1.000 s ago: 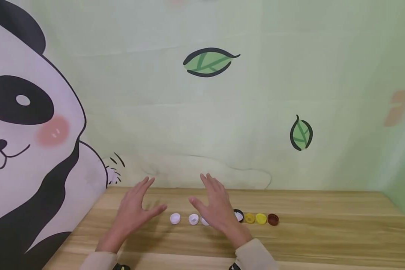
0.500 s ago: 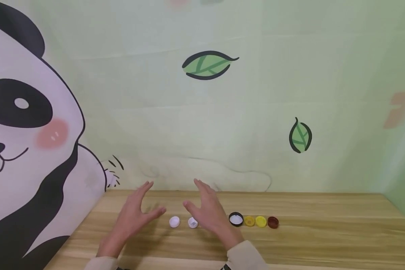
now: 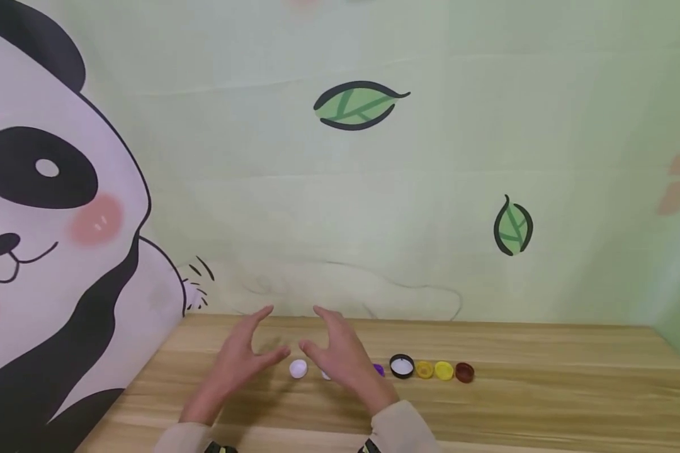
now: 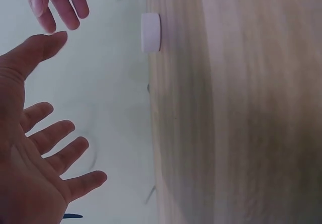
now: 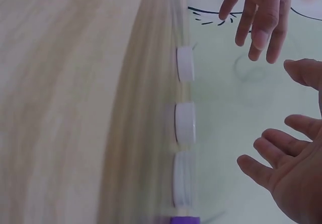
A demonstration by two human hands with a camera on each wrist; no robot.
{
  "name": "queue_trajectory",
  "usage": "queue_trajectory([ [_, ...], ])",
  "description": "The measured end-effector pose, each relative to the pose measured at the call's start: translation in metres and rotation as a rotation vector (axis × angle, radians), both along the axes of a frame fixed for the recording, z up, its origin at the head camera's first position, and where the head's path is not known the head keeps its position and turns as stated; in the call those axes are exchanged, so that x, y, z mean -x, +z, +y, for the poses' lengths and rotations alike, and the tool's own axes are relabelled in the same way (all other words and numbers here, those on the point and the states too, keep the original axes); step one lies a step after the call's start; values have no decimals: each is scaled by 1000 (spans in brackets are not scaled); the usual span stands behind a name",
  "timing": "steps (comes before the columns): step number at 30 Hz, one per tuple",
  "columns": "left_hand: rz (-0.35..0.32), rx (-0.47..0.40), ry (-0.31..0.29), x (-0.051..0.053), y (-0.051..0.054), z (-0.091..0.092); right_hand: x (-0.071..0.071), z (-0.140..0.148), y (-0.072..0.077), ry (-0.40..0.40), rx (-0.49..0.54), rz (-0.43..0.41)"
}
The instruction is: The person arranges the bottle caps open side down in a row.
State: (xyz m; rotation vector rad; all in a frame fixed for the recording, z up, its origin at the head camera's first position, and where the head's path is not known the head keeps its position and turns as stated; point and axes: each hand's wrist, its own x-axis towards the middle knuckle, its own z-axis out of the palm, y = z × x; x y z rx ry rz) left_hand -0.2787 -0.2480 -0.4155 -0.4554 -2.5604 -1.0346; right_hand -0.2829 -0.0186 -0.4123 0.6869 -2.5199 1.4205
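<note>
My left hand [image 3: 240, 358] hovers above the table with thumb and fingers spread, holding nothing. Facing it, my right hand [image 3: 340, 358] is also spread and holds nothing. Between the two thumbs, in the head view, a white bottle cap [image 3: 298, 369] lies on the wood. Behind my right hand a second white cap [image 3: 325, 375] is mostly hidden, and part of a purple cap [image 3: 378, 370] shows. The right wrist view has white caps [image 5: 185, 123] in a line with the purple one. Neither hand touches a cap.
The row continues rightward with a black-rimmed cap [image 3: 402, 366] that is white inside, an amber cap [image 3: 425, 369], a yellow cap [image 3: 444, 370] and a dark red cap [image 3: 464, 372]. Behind the wooden table [image 3: 544, 390] hangs a pale green cloth [image 3: 430, 189] with a printed panda.
My right hand has moved left, towards my left hand, uncovering the black-rimmed cap and part of the purple one. The head view has shifted slightly. The caps stay in place.
</note>
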Motion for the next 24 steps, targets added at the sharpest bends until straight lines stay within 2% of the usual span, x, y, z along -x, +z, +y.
queue_trajectory([
  [7, -87, -54, -1, -4, -1, 2, 0, -6, -5, 53, -23, -33],
  [16, -181, -159, -64, -2, -8, 4, 6, -4, -9, 119, -53, -47],
  [21, -243, -195, -82, -1, -11, 6, 9, -4, -11, 148, -50, -102],
  [24, -271, -182, -90, -3, -12, 6, 11, -3, -13, 169, -46, -139],
])
